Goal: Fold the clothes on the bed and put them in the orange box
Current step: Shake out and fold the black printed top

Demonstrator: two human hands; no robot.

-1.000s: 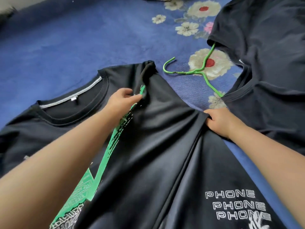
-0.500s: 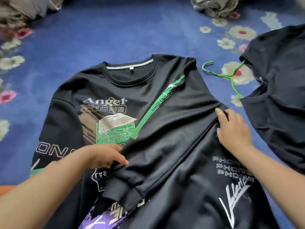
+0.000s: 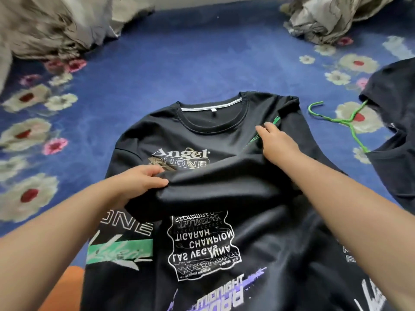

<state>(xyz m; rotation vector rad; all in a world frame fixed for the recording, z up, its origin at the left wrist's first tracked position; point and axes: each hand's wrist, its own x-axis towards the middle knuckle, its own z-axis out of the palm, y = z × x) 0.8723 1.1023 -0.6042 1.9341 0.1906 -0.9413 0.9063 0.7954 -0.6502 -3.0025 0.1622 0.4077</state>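
blue floral bedspread (image 3: 202,63), crumpled grey bedding (image 3: 56,25)

We see a blue bedspread (image 3: 190,63) printed with cream and pink flowers, and crumpled grey-beige bedding (image 3: 51,25) bunched at the frame's upper left and upper right.

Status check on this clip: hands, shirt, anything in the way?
Left hand pinches the black T-shirt fold. Right hand flat near the collar. Green hanger lies clear, right of it.

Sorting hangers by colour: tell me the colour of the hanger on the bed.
Bright green; the hanger shows clearly in the head view, right of the black shirt.
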